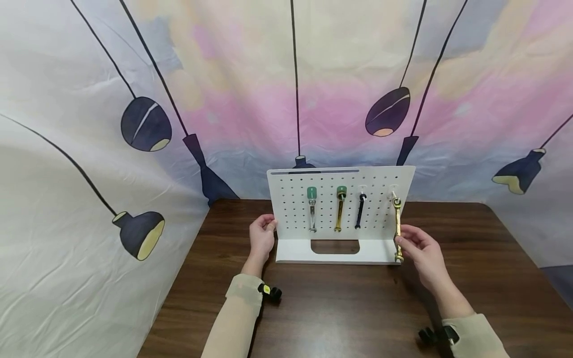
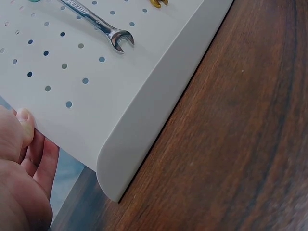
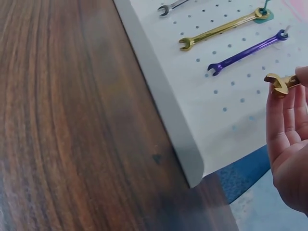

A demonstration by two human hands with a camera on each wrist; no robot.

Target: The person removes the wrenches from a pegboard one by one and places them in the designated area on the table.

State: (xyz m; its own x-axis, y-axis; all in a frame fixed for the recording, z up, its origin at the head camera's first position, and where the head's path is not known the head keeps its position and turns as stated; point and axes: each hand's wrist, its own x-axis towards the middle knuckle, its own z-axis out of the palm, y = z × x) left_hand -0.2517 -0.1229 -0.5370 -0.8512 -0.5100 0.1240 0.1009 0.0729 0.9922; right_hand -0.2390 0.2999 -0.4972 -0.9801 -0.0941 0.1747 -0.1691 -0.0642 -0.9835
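A white pegboard (image 1: 293,249) stands upright on the table. My left hand (image 1: 261,238) grips its left edge, thumb in front and fingers behind, as the left wrist view shows. At the right side, my right hand (image 1: 421,253) pinches a gold combination wrench (image 1: 398,221) between thumb and fingers. Its ring end is up, right at the rightmost hook (image 1: 393,194), and its open jaw (image 3: 279,85) points down toward the base. Farther left on the board hang a silver wrench (image 1: 312,216), another gold wrench (image 1: 339,214) and a dark purple wrench (image 3: 248,52).
Green holders (image 1: 312,193) carry the silver and the hanging gold wrench. The board's base has a wide cut-out at its middle. Dark brown wood makes up the tabletop (image 1: 340,308). Behind it hangs a cloth backdrop (image 1: 250,99) printed with lamps.
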